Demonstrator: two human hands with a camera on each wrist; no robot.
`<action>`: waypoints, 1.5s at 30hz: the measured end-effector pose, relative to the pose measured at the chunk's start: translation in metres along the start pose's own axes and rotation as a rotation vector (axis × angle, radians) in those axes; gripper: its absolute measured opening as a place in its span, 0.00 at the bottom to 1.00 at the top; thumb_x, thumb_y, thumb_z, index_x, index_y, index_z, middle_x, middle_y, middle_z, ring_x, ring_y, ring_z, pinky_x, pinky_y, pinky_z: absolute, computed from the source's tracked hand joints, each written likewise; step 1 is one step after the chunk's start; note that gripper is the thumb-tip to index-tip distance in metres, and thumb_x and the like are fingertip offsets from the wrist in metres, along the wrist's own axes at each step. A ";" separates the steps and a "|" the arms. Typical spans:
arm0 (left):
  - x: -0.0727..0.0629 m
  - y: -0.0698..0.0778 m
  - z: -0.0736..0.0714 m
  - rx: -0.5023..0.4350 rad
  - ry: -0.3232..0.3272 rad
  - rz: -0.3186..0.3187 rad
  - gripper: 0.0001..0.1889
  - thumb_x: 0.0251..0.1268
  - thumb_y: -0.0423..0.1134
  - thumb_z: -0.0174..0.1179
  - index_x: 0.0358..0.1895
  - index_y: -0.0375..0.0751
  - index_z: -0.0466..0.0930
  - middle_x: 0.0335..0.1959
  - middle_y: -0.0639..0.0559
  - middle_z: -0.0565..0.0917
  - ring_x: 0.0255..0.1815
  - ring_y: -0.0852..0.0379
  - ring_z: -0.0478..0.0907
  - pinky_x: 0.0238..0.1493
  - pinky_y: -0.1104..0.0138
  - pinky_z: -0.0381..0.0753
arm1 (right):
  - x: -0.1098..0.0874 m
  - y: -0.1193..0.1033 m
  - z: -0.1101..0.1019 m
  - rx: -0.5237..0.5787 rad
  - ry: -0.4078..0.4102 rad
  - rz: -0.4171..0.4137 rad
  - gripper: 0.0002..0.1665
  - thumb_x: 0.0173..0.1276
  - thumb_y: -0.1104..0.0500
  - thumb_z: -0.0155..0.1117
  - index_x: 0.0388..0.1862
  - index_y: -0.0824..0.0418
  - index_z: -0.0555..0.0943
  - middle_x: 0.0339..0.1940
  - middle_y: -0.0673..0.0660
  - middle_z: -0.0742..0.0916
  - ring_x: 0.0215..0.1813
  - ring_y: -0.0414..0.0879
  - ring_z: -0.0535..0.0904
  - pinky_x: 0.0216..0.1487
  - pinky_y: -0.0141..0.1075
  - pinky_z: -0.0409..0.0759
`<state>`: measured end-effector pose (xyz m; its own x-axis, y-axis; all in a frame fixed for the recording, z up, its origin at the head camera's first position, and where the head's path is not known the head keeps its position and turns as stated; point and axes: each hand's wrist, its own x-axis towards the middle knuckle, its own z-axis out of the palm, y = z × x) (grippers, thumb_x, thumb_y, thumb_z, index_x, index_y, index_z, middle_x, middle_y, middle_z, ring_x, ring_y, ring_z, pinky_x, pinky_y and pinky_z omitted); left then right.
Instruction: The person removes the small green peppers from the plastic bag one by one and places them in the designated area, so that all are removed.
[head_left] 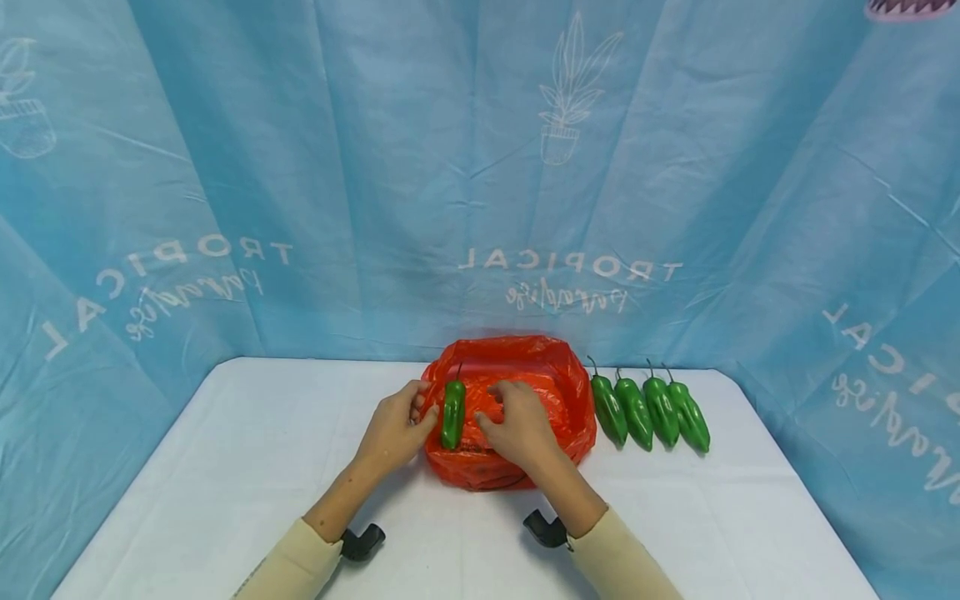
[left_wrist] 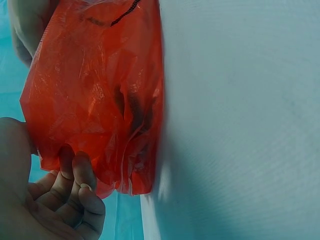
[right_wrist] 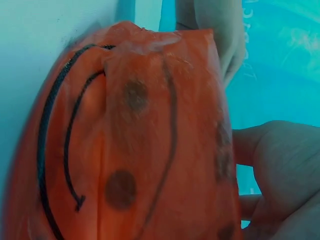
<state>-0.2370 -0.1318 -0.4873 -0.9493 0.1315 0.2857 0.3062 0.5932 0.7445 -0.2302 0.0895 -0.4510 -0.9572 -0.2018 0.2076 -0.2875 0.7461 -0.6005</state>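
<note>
A red plastic bag (head_left: 487, 471) sits open on the table, its mouth facing up and its rim spread wide. One green chili pepper (head_left: 453, 414) lies inside at the left, stem pointing away. My left hand (head_left: 393, 427) holds the bag's left edge, thumb over the rim and curled fingers (left_wrist: 75, 172) against the outer wall. Over the bag's mouth is my right hand (head_left: 519, 423), its thumb and fingers spread apart with nothing between them. The right wrist view shows this hand partly hidden behind the bag's near wall.
Several green chili peppers (head_left: 633, 408) lie side by side to the right of the bag, stems toward the back. The white table (head_left: 285, 450) ends at a blue printed curtain (head_left: 405, 208) behind and at both sides. Black wrist cameras (head_left: 363, 542) stick out below both forearms.
</note>
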 end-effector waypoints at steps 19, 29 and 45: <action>0.000 0.001 -0.001 0.000 -0.003 0.008 0.18 0.70 0.33 0.66 0.60 0.34 0.80 0.34 0.53 0.79 0.32 0.58 0.75 0.35 0.69 0.78 | 0.019 -0.018 0.024 -0.004 -0.079 0.135 0.36 0.68 0.53 0.78 0.68 0.68 0.77 0.60 0.66 0.85 0.60 0.61 0.82 0.61 0.56 0.84; 0.000 0.000 0.001 -0.004 -0.001 -0.006 0.17 0.70 0.34 0.66 0.59 0.34 0.80 0.33 0.53 0.79 0.32 0.58 0.75 0.34 0.70 0.79 | 0.025 -0.019 0.038 -0.055 -0.107 0.173 0.35 0.66 0.52 0.79 0.63 0.69 0.77 0.51 0.64 0.85 0.51 0.57 0.82 0.55 0.53 0.87; -0.001 0.002 0.000 0.004 0.001 -0.007 0.18 0.70 0.34 0.67 0.60 0.34 0.80 0.34 0.53 0.80 0.32 0.59 0.75 0.34 0.70 0.78 | 0.027 -0.021 0.056 -0.127 -0.073 0.172 0.32 0.61 0.52 0.83 0.56 0.67 0.79 0.43 0.62 0.84 0.44 0.53 0.83 0.49 0.49 0.89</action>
<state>-0.2348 -0.1302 -0.4862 -0.9511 0.1266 0.2816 0.2998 0.5973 0.7439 -0.2518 0.0325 -0.4759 -0.9929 -0.1066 0.0518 -0.1180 0.8463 -0.5195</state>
